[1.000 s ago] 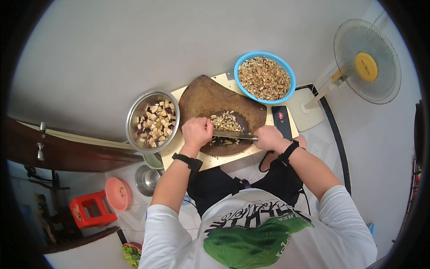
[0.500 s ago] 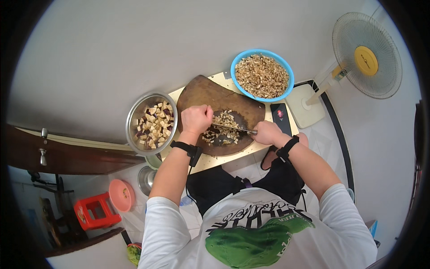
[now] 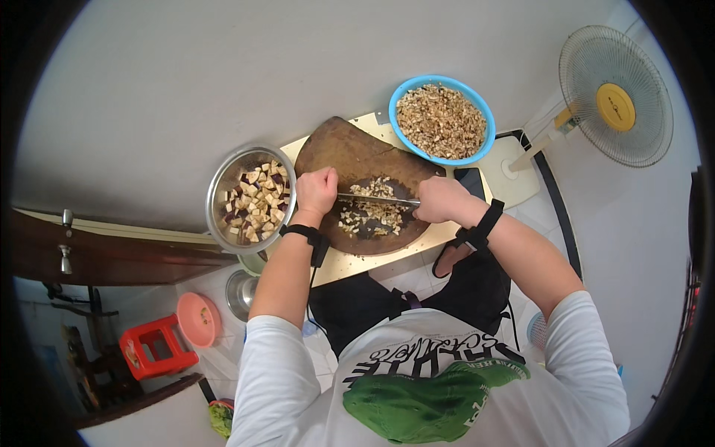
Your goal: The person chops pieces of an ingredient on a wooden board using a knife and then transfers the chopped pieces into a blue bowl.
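Note:
A knife lies nearly level across a worn, dark wooden chopping board, over a patch of finely chopped pale pieces. My right hand is wrapped round its handle at the right end. At the blade's other end my left hand is closed on the tip; its fingertips are partly hidden. Left of the board stands a steel bowl of diced eggplant with purple skin. Beyond the board's right corner is a blue basin heaped with chopped brownish pieces.
The board rests on a small pale table against the wall. A dark phone lies by my right wrist, partly covered. A standing fan is at the right. On the floor at left are a red stool and a pink basin.
Both hands have shifted farther from me, the right one more. The knife has swung from a slant to nearly level and moved up across the chopped pieces. My right arm now covers more of the phone.

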### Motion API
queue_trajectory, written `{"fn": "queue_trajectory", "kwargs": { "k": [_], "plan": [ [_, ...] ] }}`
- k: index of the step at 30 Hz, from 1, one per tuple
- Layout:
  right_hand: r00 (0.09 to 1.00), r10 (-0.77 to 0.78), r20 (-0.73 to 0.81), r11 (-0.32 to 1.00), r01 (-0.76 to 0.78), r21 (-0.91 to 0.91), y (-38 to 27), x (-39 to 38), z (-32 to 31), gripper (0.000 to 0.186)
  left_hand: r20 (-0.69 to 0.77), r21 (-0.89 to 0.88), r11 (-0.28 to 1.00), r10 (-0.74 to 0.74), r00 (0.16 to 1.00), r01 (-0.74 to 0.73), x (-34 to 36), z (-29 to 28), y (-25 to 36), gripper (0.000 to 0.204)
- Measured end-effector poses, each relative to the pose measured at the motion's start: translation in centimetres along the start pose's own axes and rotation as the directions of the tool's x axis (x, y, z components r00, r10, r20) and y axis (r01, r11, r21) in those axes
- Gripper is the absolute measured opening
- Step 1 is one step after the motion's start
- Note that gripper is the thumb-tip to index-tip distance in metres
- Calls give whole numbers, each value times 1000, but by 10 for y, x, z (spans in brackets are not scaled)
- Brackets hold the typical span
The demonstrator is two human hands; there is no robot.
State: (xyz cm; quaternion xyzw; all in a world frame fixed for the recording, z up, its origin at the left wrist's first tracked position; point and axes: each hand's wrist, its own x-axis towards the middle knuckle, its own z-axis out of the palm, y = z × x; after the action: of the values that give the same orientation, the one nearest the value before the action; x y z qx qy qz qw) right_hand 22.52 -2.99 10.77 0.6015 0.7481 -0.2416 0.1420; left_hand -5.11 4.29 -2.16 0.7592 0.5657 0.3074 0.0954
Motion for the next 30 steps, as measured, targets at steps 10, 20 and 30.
{"fn": "queue_trajectory", "kwargs": {
  "k": [10,20,30],
  "plan": [
    [994,-6,-108,997,14,71,62,28,58,24,46,250,967,34,998,-44,8,-19,72,35],
    [983,-156,-92,987,159,21,64,14,56,25,-112,254,967,28,993,1,-40,-29,86,33],
    [991,-137,-7,977,134,-165,39,10,36,23,-185,144,981,-103,977,130,-75,-6,58,32]
  ]
}}
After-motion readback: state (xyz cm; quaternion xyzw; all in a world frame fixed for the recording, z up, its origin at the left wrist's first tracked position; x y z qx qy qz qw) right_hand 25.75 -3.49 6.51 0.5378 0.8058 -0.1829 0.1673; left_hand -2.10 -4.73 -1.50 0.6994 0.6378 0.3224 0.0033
